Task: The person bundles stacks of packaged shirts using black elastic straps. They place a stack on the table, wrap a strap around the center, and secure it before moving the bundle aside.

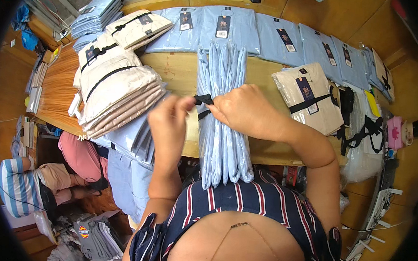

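A bundle of light blue folded garments in clear plastic bags (225, 153) stands on edge in front of me, one end against my body. A black cloth strip (203, 99) runs around its middle. My right hand (246, 110) lies over the bundle, closed, its thumb and fingers pinching the strip at the bundle's top. On the left, my left hand (170, 125) is slightly blurred, its fingers pinched at the strip's left end. How the strip is looped under my fingers is hidden.
Cream garment stacks (115, 83) tied with black strips stand on the wooden table (171, 68) at left. Bagged blue garments (226, 29) line its far edge. A tied cream bundle (307, 100) and loose black strips (369, 132) lie right. Another person (18, 183) is at far left.
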The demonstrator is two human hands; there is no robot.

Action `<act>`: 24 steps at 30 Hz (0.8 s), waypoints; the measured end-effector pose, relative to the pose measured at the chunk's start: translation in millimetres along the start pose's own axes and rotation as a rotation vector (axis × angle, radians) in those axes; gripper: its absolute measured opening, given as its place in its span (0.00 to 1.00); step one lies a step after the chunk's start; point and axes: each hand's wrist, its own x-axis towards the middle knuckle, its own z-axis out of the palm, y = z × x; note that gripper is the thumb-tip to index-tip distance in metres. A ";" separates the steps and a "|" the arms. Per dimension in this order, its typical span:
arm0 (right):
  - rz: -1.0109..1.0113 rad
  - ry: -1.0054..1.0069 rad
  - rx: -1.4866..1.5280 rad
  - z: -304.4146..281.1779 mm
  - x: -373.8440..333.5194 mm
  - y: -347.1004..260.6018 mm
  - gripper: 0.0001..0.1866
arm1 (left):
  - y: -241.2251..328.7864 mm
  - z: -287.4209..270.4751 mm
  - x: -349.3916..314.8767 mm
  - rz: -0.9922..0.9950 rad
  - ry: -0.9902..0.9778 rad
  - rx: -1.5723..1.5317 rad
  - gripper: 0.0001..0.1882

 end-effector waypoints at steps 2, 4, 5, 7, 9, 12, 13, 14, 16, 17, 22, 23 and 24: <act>-0.037 -0.041 -0.065 0.0 2.2 -2.3 0.13 | 2.3 4.6 -13.8 0.035 -0.043 -0.043 0.04; -0.060 -0.065 -0.118 0.3 3.8 -3.9 0.12 | 1.7 8.2 -16.0 0.100 -0.015 -0.235 0.04; -0.065 -0.070 -0.137 0.0 4.0 -4.6 0.12 | -5.7 11.3 -13.6 0.092 -0.045 -0.357 0.03; -0.072 -0.091 -0.175 0.3 3.7 -6.2 0.11 | -6.4 14.2 -10.5 0.042 -0.096 -0.617 0.03; -0.075 -0.124 -0.213 1.4 2.8 -7.9 0.11 | 5.2 18.9 -7.8 -0.044 -0.137 -0.890 0.01; -0.004 -0.058 -0.020 3.0 1.5 -4.9 0.11 | -2.5 23.7 -3.3 0.035 -0.080 -0.953 0.03; -0.036 -0.057 0.233 4.0 0.1 1.0 0.11 | -9.4 25.8 -1.7 0.070 -0.050 -0.976 0.04; -0.063 -0.048 0.482 2.4 -5.3 11.2 0.11 | -12.0 28.2 0.5 0.147 -0.039 -1.034 0.07; -0.024 -0.085 0.988 7.8 -15.2 25.9 0.12 | -18.9 27.6 4.0 0.203 -0.061 -1.092 0.07; 0.023 -0.029 1.125 13.4 -17.9 26.8 0.13 | -21.3 27.6 5.1 0.226 -0.086 -1.156 0.07; 0.175 0.063 1.477 14.6 -16.6 30.2 0.14 | -19.8 32.5 7.1 0.154 -0.176 -1.395 0.12; 0.205 0.035 1.490 9.3 -15.1 28.4 0.14 | -18.5 30.2 7.7 0.121 -0.181 -1.399 0.12; 0.213 -0.027 1.455 4.7 -14.3 28.9 0.15 | -18.8 28.1 8.2 0.071 -0.203 -1.440 0.11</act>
